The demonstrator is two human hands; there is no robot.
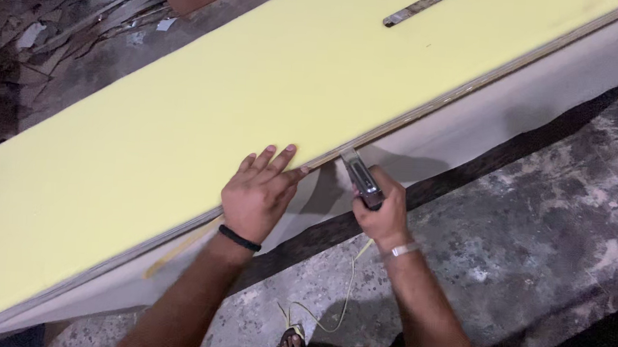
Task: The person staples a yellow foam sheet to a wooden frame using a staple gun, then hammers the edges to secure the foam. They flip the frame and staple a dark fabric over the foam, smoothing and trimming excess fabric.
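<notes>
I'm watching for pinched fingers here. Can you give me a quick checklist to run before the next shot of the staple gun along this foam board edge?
1. Staple gun gripped in right hand: ok.
2. Gun nose at the board edge: ok.
3. Left hand flat on yellow foam: ok.
4. Left fingertips clear of the nose: not ok, close beside it.
5. Hose free of snags: cannot tell.

- I see bare forearms, no sleeves.
- My left hand (254, 195) wears a black wristband (238, 238).
- My right hand (384, 212) wears a silvery bracelet (402, 250).
</notes>
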